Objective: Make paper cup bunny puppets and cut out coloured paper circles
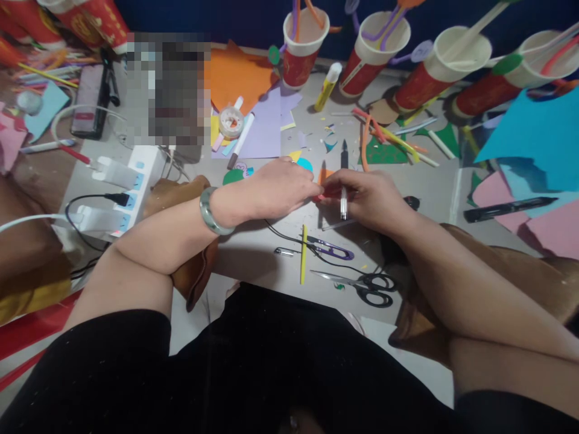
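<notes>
My left hand (278,190) and my right hand (368,199) meet over the grey table (253,247). Their fingers are closed and pinch a small red and orange piece (324,187) between them. A white pen (344,202) also lies in my right hand's fingers, its tip pointing toward me. A pale green bangle (210,211) circles my left wrist. Just below the hands lie a yellow stick (303,254), purple snips (332,248) and black-handled scissors (364,284). A thin black cable (289,236) runs under the hands.
Red paper cups (302,45) holding straws and pipe cleaners line the back edge. A glue stick (327,86), orange paper (235,75), purple paper (266,126), a blue sheet (538,135) and pink sheets (534,220) lie about. A white power strip (131,187) with plugs sits left. A black marker (509,208) lies right.
</notes>
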`<state>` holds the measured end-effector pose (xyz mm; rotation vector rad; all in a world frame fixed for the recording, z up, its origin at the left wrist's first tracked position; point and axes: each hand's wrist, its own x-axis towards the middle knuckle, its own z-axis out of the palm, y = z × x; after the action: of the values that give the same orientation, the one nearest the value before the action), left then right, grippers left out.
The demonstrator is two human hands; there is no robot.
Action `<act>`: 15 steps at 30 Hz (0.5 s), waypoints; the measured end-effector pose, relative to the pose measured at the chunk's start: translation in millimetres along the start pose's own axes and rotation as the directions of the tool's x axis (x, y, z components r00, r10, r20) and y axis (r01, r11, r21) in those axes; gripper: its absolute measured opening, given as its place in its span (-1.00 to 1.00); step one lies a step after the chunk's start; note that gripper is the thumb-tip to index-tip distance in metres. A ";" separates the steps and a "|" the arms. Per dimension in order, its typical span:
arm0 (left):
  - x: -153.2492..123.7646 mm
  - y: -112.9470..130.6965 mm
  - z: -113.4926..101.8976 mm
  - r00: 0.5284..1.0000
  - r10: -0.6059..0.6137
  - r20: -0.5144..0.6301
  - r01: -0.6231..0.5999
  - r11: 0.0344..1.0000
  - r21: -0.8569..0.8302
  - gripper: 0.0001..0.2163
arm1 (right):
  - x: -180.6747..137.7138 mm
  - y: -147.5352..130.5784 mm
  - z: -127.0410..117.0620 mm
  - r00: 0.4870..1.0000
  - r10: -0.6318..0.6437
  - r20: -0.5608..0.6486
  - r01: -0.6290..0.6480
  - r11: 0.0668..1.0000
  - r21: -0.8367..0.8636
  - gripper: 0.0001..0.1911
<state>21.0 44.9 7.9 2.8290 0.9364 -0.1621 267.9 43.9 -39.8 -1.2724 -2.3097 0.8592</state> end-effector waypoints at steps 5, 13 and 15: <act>1.2 -1.1 -0.8 1.000 -0.031 0.007 0.031 0.999 -0.015 -0.69 | -0.6 0.9 2.1 1.000 -0.002 -0.022 0.002 1.000 0.018 -0.75; -1.0 -6.8 -4.4 0.947 -0.320 0.021 0.321 0.946 -0.041 -0.71 | -2.0 1.4 4.0 1.000 0.017 -0.023 -0.016 0.999 0.033 -0.79; -0.7 -9.0 -0.3 0.943 -0.334 0.009 0.333 0.940 -0.074 -0.72 | -1.7 2.9 4.1 1.000 0.009 -0.012 -0.009 0.999 0.031 -0.80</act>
<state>15.1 51.7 7.2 2.5822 1.3877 -0.1579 268.2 42.3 -44.8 -1.2722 -2.2741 0.8839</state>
